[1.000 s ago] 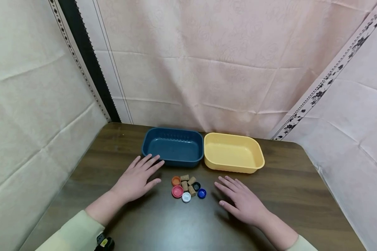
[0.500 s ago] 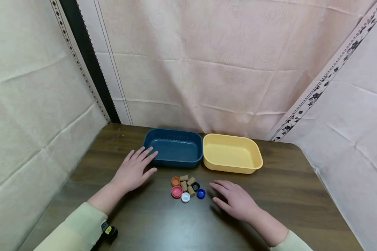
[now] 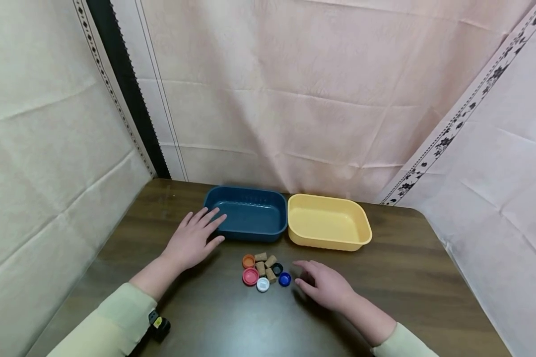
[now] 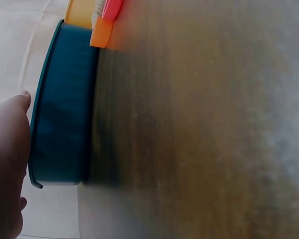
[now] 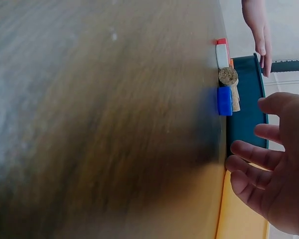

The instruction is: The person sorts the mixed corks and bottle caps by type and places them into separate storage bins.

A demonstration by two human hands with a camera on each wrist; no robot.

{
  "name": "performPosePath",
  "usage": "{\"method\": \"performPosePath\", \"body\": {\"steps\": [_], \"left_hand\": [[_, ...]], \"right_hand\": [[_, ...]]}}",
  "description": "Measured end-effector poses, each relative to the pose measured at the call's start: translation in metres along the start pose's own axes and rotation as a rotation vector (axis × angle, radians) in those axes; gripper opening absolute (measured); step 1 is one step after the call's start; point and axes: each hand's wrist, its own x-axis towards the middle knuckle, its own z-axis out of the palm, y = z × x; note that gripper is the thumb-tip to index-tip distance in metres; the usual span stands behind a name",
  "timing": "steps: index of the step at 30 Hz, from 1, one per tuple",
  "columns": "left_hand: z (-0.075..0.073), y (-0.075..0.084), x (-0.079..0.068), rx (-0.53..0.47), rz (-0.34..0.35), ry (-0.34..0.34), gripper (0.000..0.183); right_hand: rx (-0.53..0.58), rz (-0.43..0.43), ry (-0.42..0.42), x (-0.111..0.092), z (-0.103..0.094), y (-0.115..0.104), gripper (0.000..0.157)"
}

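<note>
On the table (image 3: pixel 411 267), corks (image 3: pixel 261 268) and caps (image 3: pixel 250 276) lay nearer than the blue bin (image 3: pixel 254 236). The left hand (image 3: pixel 191 243) spread wide at its near-left corner; the right hand (image 3: pixel 326 285), empty, loosely bent, hovered right of the caps.

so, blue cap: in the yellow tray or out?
Out. In the head view the blue cap sits on the table, near the right hand; the yellow tray stands farther back.

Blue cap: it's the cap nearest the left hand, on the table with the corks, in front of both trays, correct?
Not quite: the head view shows the blue cap nearest the right hand, not the left hand. It does lie on the table with the corks, in front of the blue tray and yellow tray.
</note>
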Motion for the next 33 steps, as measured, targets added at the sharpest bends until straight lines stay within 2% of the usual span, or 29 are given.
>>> {"method": "performPosePath", "body": {"steps": [8,13,18,26,33], "left_hand": [[-0.001,0.001,0.009,0.005,0.005,-0.001,0.065],[-0.001,0.001,0.015,0.004,-0.001,-0.015,0.064],[0.003,0.001,0.020,-0.009,0.005,-0.021,0.064],[0.003,0.001,0.023,-0.020,0.014,-0.059,0.060],[0.006,0.000,0.025,-0.025,0.041,-0.064,0.058]], "right_hand": [[0.001,-0.002,0.002,0.006,0.002,-0.006,0.040],[0.003,0.009,-0.029,0.011,0.002,-0.011,0.040],[-0.008,0.058,-0.070,0.016,0.004,-0.014,0.041],[0.011,0.119,-0.113,0.022,0.008,-0.016,0.040],[0.016,0.113,-0.109,0.024,0.012,-0.016,0.039]]}}
